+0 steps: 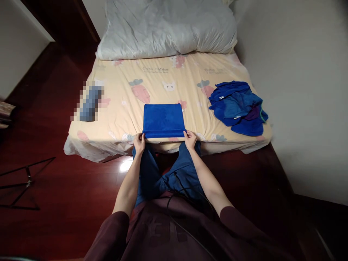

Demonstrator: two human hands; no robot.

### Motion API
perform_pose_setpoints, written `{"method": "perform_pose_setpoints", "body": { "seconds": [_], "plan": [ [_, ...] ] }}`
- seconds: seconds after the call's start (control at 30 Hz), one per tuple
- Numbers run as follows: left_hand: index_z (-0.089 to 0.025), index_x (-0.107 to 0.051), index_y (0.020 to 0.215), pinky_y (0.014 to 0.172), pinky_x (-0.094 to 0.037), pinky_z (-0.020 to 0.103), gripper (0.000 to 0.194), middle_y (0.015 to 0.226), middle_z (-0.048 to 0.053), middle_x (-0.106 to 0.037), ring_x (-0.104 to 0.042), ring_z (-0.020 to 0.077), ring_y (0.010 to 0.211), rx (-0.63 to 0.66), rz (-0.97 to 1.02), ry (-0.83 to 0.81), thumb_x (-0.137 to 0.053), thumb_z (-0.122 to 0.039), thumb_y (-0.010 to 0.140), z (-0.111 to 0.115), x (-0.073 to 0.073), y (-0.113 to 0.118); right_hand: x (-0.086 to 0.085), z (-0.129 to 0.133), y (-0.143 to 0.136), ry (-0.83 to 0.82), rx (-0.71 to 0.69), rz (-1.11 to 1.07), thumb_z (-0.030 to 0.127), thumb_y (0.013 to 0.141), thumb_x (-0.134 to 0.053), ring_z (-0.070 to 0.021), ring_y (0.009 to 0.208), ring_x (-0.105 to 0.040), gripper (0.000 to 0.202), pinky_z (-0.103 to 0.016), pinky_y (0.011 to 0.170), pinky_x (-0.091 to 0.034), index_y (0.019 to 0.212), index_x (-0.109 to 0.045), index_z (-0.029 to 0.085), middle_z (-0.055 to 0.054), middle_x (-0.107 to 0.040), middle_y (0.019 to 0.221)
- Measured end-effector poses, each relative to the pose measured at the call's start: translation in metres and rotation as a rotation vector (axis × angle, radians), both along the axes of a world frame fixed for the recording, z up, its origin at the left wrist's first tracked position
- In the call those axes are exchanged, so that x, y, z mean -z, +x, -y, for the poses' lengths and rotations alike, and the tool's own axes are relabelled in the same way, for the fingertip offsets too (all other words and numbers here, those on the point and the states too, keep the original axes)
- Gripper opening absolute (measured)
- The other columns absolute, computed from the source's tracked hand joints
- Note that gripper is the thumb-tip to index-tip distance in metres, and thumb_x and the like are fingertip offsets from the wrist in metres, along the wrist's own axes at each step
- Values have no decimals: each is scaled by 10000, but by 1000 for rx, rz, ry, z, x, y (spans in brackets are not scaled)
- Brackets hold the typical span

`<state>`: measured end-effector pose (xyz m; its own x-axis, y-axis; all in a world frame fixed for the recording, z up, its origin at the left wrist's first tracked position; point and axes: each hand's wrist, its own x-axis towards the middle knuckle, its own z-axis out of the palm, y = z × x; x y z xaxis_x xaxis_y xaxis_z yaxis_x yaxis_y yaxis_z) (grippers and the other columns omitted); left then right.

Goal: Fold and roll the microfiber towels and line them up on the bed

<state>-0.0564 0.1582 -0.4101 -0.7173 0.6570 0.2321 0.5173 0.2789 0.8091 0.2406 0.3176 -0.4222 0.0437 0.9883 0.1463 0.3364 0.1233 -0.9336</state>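
A blue cloth (163, 117) lies flat as a rectangle at the front edge of the bed, with a narrow strip turned over along its near side. My left hand (139, 142) pinches the left end of that strip. At its right end, my right hand (190, 139) grips the strip between thumb and fingers. A loose heap of blue cloths (237, 107), with a purple piece among them, rests farther right on the bed.
The bed (114, 83) has a yellow sheet printed with rabbits and carrots. A pale quilt (168, 27) is bunched at its far end. A blurred grey-blue object (91, 103) lies at the left. Black stand legs (28, 177) are on the floor, and a wall (296, 90) is at right.
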Motion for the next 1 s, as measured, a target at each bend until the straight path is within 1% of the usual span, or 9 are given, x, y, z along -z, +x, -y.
{"method": "perform_pose_setpoints", "body": {
  "seconds": [0.17,0.27,0.47,0.63,0.8,0.9,1.0],
  "plan": [
    [-196,-692,956,853,-516,350,267,920,85,-692,-639,221,850,-26,-19,-11,-549,-419,988,-1,3,0,-2,-3,-1,-6,13,31,600,847,-646,-260,769,-743,476,-374,755,-610,913,-747,139,-156,-778,857],
    [-191,-684,973,855,-521,357,259,910,87,-698,-648,227,854,-45,-2,-12,-559,-418,974,-3,3,0,-3,-11,-1,-37,-17,57,568,834,-662,-260,784,-757,417,-363,768,-613,859,-736,158,-149,-785,847],
    [-199,-650,1051,857,-543,348,236,924,79,-713,-686,214,855,-85,107,3,-567,-400,960,-6,-3,6,-11,-23,1,-123,-35,94,491,775,-717,-274,766,-771,305,-354,734,-611,748,-695,188,-143,-791,804],
    [-207,-634,1076,886,-549,355,224,946,79,-715,-692,216,882,-120,120,-3,-570,-384,955,-5,-8,9,-14,-21,2,-108,-51,111,440,781,-694,-271,760,-774,249,-345,736,-604,751,-690,193,-137,-796,808],
    [-212,-634,1061,920,-540,379,202,976,91,-709,-685,234,929,-112,97,-14,-565,-373,963,-4,-11,10,-15,-21,2,-104,-51,138,427,788,-689,-283,787,-782,229,-347,745,-597,738,-681,204,-143,-799,820],
    [-221,-638,1062,935,-533,412,200,991,98,-701,-668,257,947,-102,49,-53,-556,-380,973,-4,-13,11,-15,-23,3,-100,-62,142,431,799,-685,-276,783,-782,231,-333,730,-591,735,-680,209,-138,-800,817],
    [-229,-647,1051,987,-507,458,195,1067,123,-680,-623,302,1070,-97,-63,-96,-555,-384,976,-4,-13,11,-14,-23,3,-92,-39,161,440,813,-682,-273,770,-778,240,-331,734,-587,735,-672,214,-130,-795,797]
  ]
}}
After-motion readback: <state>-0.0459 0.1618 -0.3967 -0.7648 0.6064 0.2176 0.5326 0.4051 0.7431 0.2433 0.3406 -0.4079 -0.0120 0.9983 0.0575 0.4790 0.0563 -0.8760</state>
